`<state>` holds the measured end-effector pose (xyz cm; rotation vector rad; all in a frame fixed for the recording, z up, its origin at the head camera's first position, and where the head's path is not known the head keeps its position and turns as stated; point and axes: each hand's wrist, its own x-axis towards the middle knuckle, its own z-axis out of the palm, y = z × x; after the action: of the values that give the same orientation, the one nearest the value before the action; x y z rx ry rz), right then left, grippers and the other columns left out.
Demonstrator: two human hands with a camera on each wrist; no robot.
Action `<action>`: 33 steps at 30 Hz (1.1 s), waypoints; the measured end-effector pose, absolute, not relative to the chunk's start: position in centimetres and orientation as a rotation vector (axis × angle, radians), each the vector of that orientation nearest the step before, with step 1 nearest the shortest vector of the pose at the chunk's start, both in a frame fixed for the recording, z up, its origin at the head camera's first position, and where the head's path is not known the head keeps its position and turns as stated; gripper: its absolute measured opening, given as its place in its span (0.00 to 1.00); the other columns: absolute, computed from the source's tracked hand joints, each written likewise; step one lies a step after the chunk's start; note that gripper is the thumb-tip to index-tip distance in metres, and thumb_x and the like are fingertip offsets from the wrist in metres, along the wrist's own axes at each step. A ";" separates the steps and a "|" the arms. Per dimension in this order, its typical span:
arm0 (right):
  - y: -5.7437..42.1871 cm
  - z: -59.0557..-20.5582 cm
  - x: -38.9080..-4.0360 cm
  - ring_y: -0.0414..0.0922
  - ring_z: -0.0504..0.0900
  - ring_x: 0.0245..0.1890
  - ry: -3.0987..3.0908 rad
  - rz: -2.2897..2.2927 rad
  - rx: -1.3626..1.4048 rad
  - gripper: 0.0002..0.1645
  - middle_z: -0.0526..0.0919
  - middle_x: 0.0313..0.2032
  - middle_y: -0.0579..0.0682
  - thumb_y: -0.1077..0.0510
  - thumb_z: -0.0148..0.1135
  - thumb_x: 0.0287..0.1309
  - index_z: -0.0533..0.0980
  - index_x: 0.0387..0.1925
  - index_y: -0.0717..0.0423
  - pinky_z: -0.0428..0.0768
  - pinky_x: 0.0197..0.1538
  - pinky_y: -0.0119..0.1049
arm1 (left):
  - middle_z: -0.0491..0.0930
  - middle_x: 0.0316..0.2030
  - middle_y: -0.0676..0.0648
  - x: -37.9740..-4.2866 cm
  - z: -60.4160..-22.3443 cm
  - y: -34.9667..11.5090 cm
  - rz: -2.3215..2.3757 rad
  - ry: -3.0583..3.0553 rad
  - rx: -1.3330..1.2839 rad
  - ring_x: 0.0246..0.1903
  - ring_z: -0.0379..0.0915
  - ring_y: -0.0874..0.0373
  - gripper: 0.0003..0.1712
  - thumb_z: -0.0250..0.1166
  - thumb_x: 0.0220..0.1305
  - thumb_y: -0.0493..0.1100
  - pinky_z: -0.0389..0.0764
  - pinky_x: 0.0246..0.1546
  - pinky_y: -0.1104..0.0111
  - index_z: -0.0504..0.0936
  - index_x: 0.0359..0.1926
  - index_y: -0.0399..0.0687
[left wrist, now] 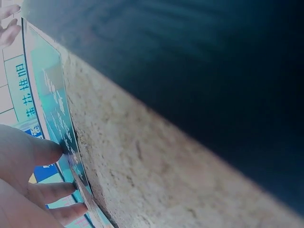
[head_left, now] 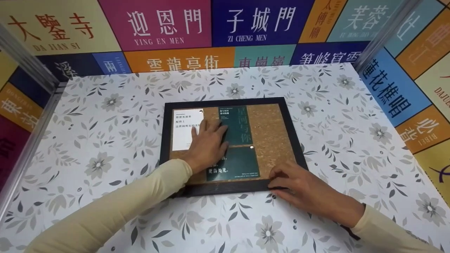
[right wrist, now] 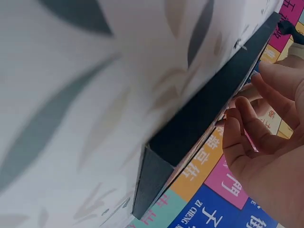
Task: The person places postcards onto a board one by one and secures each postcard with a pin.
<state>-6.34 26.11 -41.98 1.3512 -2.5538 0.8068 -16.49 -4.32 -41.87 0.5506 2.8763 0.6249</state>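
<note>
A black-framed cork board (head_left: 272, 137) lies flat on the table. A white card (head_left: 181, 135) with printed characters is at its left, and in the middle a dark green card (head_left: 239, 128) sits above a second green card (head_left: 242, 163). My left hand (head_left: 207, 142) rests over the cards with its fingers spread, covering part of them. At the board's lower right corner is my right hand (head_left: 300, 184), its fingers loosely bent beside the black frame (right wrist: 204, 111) with nothing seen in them. Small white pins (head_left: 251, 147) show at card edges.
The tablecloth (head_left: 105, 140) is white with grey flowers and leaves. Colourful panels with large characters (head_left: 165, 24) stand behind the table and at both sides, with metal posts (head_left: 381, 35) at the corners.
</note>
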 end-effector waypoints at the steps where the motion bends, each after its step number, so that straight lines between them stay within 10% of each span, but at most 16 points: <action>1: 26.2 -42.1 -6.1 0.46 0.80 0.53 -2.559 0.796 1.346 0.15 0.83 0.53 0.47 0.66 0.83 0.58 0.91 0.45 0.49 0.83 0.55 0.39 | 0.61 0.84 0.39 -16.5 -41.8 -4.3 0.619 2.877 0.549 0.83 0.46 0.28 0.33 0.62 0.84 0.50 0.49 0.76 0.24 0.70 0.82 0.45; 33: 27.1 -43.5 -4.0 0.43 0.76 0.39 -2.458 0.634 1.308 0.17 0.80 0.42 0.46 0.65 0.86 0.50 0.90 0.41 0.47 0.78 0.41 0.35 | 0.60 0.84 0.39 -16.5 -41.8 -4.4 0.590 2.881 0.576 0.83 0.46 0.27 0.34 0.61 0.85 0.50 0.50 0.76 0.24 0.69 0.83 0.45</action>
<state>-4.01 27.13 -43.47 1.3077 -2.4584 0.6342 -16.47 -4.39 -41.84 0.5764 2.8809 0.5902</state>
